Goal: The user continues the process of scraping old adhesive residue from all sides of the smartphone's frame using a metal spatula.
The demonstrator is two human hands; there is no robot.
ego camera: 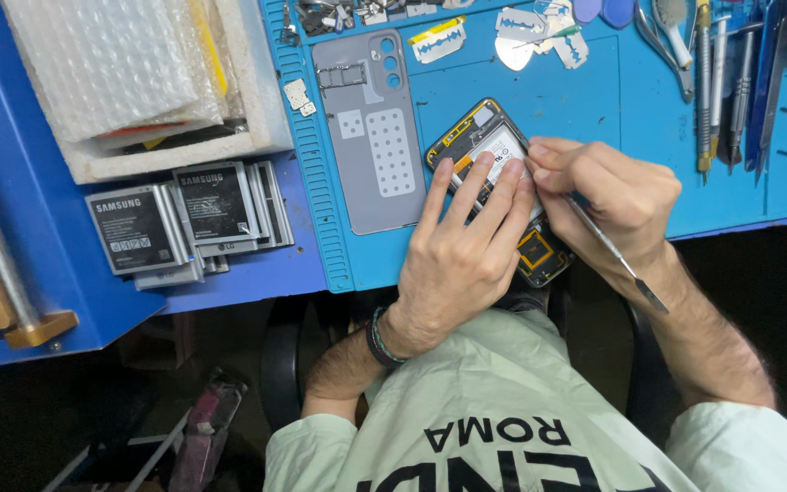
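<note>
Head view: 1 opened phone w/ battery exposed, 1 grey back cover just left of it, approx. 4–5 flat batteries stacked further left, 1 thin metal pry tool. Your left hand lies flat, fingers spread, pressing on the phone. Your right hand has its grip pinched shut on the tool, tip at the phone's right edge. Phone sits directly under both hands, on the blue mat on the tabletop.

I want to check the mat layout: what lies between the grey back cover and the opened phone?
In the head view, only bare blue mat separates the grey back cover from the opened phone.
</note>
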